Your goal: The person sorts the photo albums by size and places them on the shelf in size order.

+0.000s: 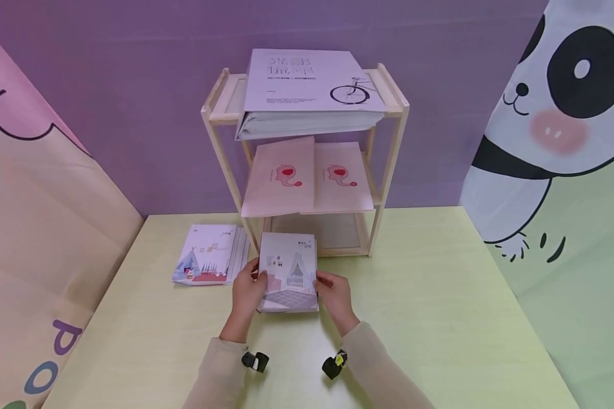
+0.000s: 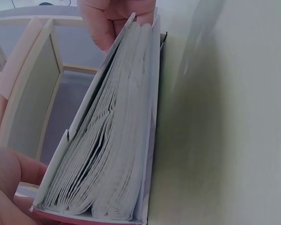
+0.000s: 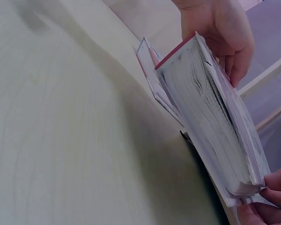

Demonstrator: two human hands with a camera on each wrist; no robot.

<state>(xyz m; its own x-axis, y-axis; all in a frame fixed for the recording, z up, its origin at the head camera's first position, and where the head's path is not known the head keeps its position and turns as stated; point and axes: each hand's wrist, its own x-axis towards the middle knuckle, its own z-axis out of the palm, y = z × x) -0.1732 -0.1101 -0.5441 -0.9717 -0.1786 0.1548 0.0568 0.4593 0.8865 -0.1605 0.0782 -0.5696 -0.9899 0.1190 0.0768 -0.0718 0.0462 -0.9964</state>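
A thick photo album (image 1: 289,272) with a tent and crib pictured on its pale cover is held between both hands, in front of the shelf. At its left side my left hand (image 1: 248,287) grips the edge, thumb on the cover. My right hand (image 1: 335,292) pinches the opposite edge near the middle. The left wrist view shows the many loosely fanned leaves (image 2: 103,140) between the covers and a red strip along one end. Beneath the album, a dark edge (image 3: 203,176) shows in the right wrist view.
A small stack of similar albums (image 1: 207,255) lies on the table (image 1: 440,318) to the left. The wooden shelf (image 1: 389,165) carries a big album (image 1: 307,85) with a bicycle on top and two pink elephant albums (image 1: 281,182) on its middle tier. A purple backdrop (image 1: 174,113) stands behind.
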